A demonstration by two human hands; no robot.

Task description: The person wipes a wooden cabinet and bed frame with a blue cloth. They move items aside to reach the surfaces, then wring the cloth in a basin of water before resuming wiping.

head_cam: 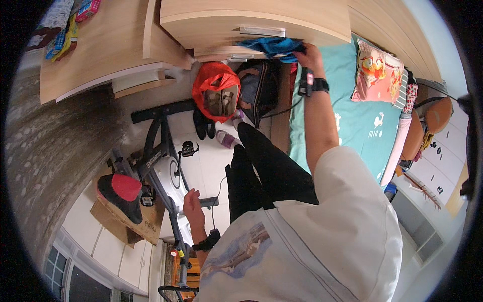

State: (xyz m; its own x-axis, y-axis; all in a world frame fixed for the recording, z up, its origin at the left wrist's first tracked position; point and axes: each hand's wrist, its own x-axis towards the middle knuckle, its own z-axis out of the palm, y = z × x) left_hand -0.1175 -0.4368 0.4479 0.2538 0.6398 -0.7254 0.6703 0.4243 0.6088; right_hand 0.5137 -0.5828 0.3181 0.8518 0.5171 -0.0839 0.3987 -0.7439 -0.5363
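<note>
My right hand [312, 57] is shut on a crumpled blue cloth [281, 47]. The cloth is partly blurred and lies across the front of a light wooden drawer unit [211, 28], just under its metal handle [262, 31]. A black strap with a small device [311, 83] circles my right wrist. Lower in the view, my left hand [194, 207] hangs with nothing in it, beside the frame of an exercise bike [166, 177]. Another black band [208, 241] is on the left wrist.
Below the drawers, a red plastic bag [203, 81] holds shoes, with a dark bag [260, 87] beside it. Black shoes [204, 124] stand near my slippers. A bed with a teal sheet [339, 113] and a printed pillow [377, 73] borders the right side. A cable crosses the floor.
</note>
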